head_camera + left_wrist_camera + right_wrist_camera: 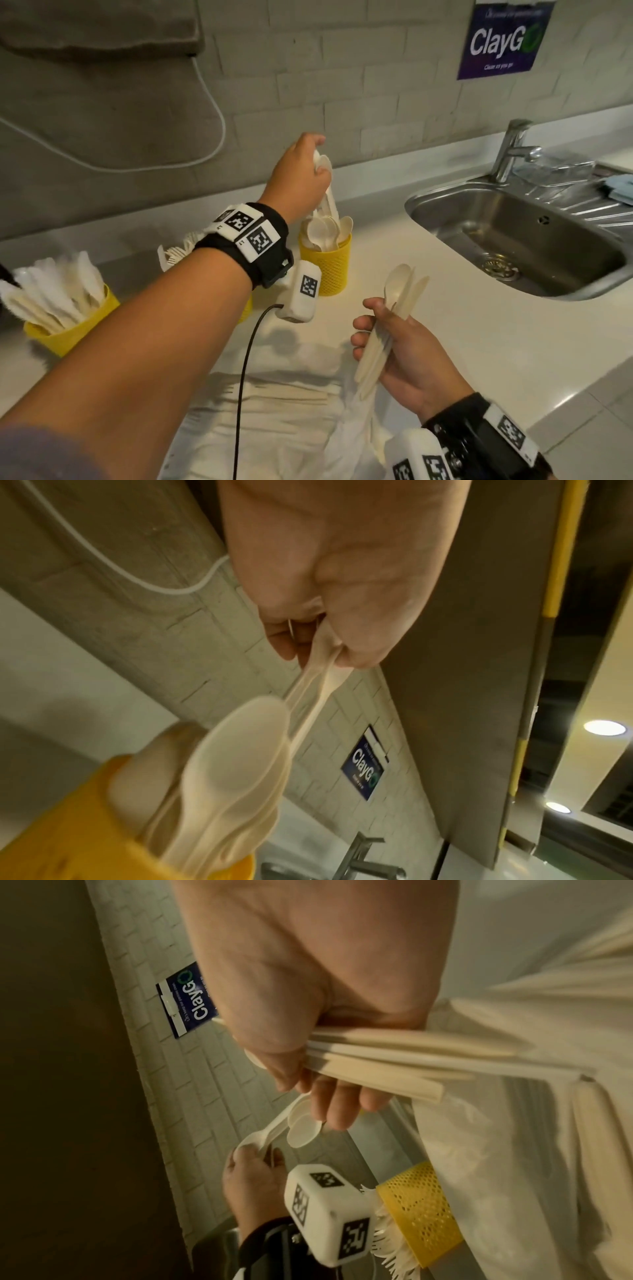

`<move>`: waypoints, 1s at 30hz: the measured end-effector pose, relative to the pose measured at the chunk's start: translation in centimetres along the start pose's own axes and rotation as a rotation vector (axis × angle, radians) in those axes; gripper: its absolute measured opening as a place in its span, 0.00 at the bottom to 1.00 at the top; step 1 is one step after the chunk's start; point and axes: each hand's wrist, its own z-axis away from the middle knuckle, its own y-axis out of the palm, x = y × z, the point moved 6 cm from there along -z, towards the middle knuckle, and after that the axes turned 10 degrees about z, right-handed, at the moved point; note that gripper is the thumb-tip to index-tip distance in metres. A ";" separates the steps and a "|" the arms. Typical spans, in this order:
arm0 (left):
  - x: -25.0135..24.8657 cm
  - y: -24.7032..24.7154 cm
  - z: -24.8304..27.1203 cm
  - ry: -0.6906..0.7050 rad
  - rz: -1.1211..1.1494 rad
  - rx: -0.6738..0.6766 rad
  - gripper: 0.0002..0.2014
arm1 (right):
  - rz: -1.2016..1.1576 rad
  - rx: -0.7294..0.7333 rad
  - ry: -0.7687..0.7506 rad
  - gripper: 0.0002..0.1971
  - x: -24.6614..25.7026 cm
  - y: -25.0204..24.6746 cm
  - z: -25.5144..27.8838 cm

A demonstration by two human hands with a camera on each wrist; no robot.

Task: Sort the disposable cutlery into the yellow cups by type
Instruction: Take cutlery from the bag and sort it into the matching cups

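Observation:
My left hand [301, 174] pinches a couple of cream plastic spoons [327, 192] by their bowls, handles pointing down into the yellow mesh cup of spoons [327, 263] at the back of the counter. The left wrist view shows those spoons [308, 680] hanging from my fingers above the cup [103, 831]. My right hand [394, 349] grips a mixed bundle of spoons and knives [397, 308], low and right of centre. Another yellow cup [73, 329] at the left holds knives. A third cup with forks [421, 1210] sits partly hidden behind my left wrist.
A white plastic bag [291, 394] with more cutlery lies on the counter in front of me. A steel sink [524, 240] with a tap [510, 150] is at the right. The tiled wall runs close behind the cups.

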 end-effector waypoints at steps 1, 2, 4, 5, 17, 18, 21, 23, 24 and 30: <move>0.8 1.1 0.0 -0.046 -0.032 0.069 0.22 | 0.004 -0.004 -0.001 0.07 0.1 -0.2 0.0; 1.8 2.1 0.1 -0.090 -0.072 0.145 0.21 | 0.007 -0.007 -0.001 0.07 0.1 -0.3 0.0; 3.5 4.2 0.6 -0.135 -0.237 0.305 0.17 | 0.007 -0.006 -0.002 0.07 0.2 -0.5 0.1; 4.3 5.1 0.9 -0.144 -0.335 0.378 0.16 | 0.007 -0.005 -0.003 0.07 0.3 -0.6 0.1; 1.4 3.0 7.2 -0.108 0.199 0.262 0.21 | 0.029 0.162 0.050 0.06 0.4 1.1 0.2; 1.8 3.9 8.4 -0.197 0.277 0.398 0.26 | 0.045 0.189 0.053 0.06 0.3 1.6 0.2; 2.6 5.4 11.0 -0.329 0.460 0.604 0.26 | 0.091 0.272 0.071 0.07 -0.2 3.1 0.3; 2.5 4.2 10.9 -0.276 0.446 0.494 0.20 | 0.102 0.305 0.094 0.08 -0.5 3.9 0.3; 2.4 3.2 10.4 -0.252 0.451 0.396 0.19 | 0.107 0.307 0.106 0.08 -0.7 4.1 0.3; 2.1 -4.8 5.6 -0.027 0.445 -0.237 0.19 | 0.061 0.177 0.123 0.07 -1.2 3.0 0.1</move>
